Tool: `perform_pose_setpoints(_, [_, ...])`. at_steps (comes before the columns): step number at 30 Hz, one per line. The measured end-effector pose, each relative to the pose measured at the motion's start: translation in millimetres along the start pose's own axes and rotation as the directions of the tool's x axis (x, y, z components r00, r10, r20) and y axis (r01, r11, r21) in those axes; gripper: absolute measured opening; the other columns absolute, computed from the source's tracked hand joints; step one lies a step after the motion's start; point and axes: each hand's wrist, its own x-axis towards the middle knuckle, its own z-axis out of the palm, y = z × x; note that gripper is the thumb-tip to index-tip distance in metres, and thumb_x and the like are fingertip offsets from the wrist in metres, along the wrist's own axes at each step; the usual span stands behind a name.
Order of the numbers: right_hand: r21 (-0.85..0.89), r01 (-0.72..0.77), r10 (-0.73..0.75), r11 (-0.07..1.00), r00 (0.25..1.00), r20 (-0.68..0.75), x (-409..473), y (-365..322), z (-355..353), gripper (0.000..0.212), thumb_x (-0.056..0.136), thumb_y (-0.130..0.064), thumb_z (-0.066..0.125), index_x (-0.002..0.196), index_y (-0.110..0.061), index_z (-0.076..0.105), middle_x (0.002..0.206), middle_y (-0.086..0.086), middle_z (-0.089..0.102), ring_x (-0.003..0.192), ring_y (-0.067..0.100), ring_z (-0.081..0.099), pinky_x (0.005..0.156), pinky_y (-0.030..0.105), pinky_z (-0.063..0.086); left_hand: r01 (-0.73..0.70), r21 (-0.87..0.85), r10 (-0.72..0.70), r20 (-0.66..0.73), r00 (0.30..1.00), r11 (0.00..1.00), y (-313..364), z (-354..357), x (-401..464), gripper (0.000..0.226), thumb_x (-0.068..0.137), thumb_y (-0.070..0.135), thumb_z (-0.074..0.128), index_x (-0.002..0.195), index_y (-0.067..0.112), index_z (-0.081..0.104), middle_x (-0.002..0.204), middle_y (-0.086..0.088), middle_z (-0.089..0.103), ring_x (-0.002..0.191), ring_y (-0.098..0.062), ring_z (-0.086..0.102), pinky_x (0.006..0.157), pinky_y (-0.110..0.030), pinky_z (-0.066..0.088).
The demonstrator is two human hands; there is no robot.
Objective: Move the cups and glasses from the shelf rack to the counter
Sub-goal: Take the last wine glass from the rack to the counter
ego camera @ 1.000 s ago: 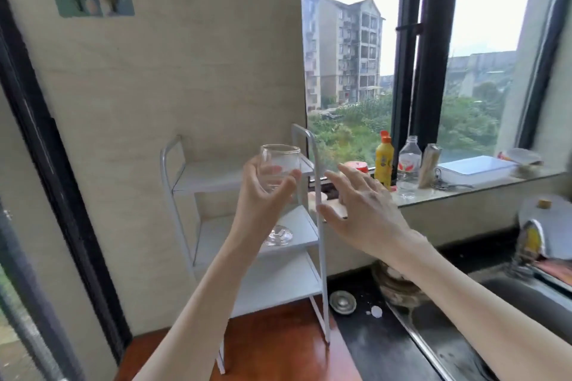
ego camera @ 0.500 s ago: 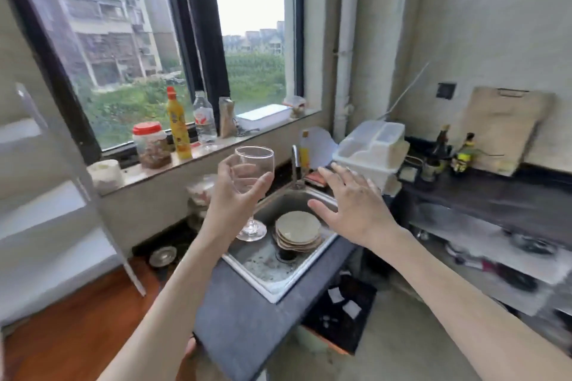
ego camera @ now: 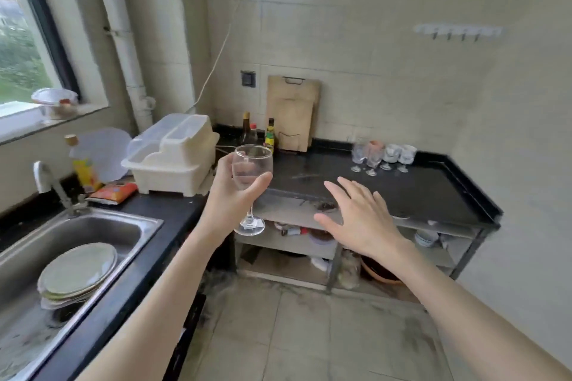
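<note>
My left hand (ego camera: 230,199) grips the bowl of a clear wine glass (ego camera: 251,176), held upright in the air in front of the black counter (ego camera: 427,192). My right hand (ego camera: 360,218) hovers open to its right, palm down, fingers spread, holding nothing. At the counter's back right stands a cluster of several stemmed glasses and cups (ego camera: 382,156). The shelf rack is out of view.
A white dish drainer box (ego camera: 173,155) sits left of the counter. Sauce bottles (ego camera: 260,134) and a wooden cutting board (ego camera: 292,111) line the back wall. A steel sink (ego camera: 68,257) with stacked plates (ego camera: 77,272) is at lower left. Shelves with clutter lie under the counter.
The view has swung right, away from the white shelf rack, past the window and sink, to the black counter. My left hand has carried the wine glass along; my right hand stayed open beside it.
</note>
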Motion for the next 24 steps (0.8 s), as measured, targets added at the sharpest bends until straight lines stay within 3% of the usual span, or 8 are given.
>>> perform_pose_setpoints(3, [-0.008,-0.098,0.098,0.995,0.995,0.000,14,57,6,0.069,0.087,-0.059,0.039,0.145,-0.029,0.018,0.157,0.001,0.016,0.144,0.023,0.012,0.114,0.053,0.013,-0.017,0.009,0.016,0.075,0.997,1.000,-6,59,35,0.061,0.078,0.033,0.070,0.128,0.015,0.041,0.116,0.002,0.061,0.098,-0.008,0.063,0.090,-0.036,0.052])
perform_pose_setpoints(8, [-0.027,-0.211,0.211,0.977,0.977,-0.009,57,142,18,0.069,0.086,-0.059,0.039,0.145,-0.029,0.018,0.157,0.001,0.017,0.144,0.023,0.012,0.113,0.054,0.014,-0.021,0.007,0.020,0.168,0.986,1.000,-35,147,99,0.062,0.080,0.033,0.067,0.131,0.015,0.037,0.117,0.003,0.059,0.104,-0.013,0.060,0.093,-0.039,0.049])
perform_pose_setpoints(13, [-0.056,-0.297,0.297,0.953,0.955,-0.010,127,223,23,0.069,0.087,-0.058,0.039,0.145,-0.027,0.018,0.157,0.003,0.016,0.144,0.023,0.011,0.114,0.054,0.013,-0.019,0.005,0.018,0.261,0.965,1.000,-64,227,184,0.061,0.080,0.036,0.066,0.130,0.017,0.036,0.118,0.004,0.056,0.097,-0.003,0.059,0.076,-0.022,0.047])
perform_pose_setpoints(17, [-0.081,-0.332,0.332,0.940,0.943,-0.013,186,278,22,0.069,0.088,-0.059,0.038,0.145,-0.026,0.019,0.157,0.004,0.017,0.144,0.024,0.012,0.114,0.055,0.015,-0.013,0.020,0.007,0.283,0.959,1.000,-74,284,258,0.059,0.079,0.033,0.068,0.127,0.017,0.038,0.121,0.001,0.057,0.096,-0.011,0.062,0.088,-0.036,0.049])
perform_pose_setpoints(21, [-0.074,-0.376,0.376,0.924,0.927,-0.007,228,333,32,0.069,0.087,-0.059,0.038,0.145,-0.026,0.019,0.157,0.004,0.017,0.144,0.024,0.013,0.114,0.054,0.015,0.029,0.009,-0.030,0.347,0.937,1.000,-92,343,306,0.056,0.078,0.034,0.068,0.124,0.018,0.040,0.119,0.002,0.059,0.095,-0.006,0.062,0.083,-0.030,0.049])
perform_pose_setpoints(24, [-0.058,-0.407,0.409,0.911,0.913,0.010,258,377,45,0.069,0.088,-0.060,0.036,0.145,-0.026,0.018,0.157,0.003,0.015,0.144,0.024,0.011,0.115,0.054,0.014,0.072,0.036,-0.081,0.435,0.897,0.997,-109,390,338,0.054,0.077,0.037,0.069,0.120,0.020,0.041,0.116,0.004,0.061,0.096,-0.011,0.064,0.088,-0.036,0.050])
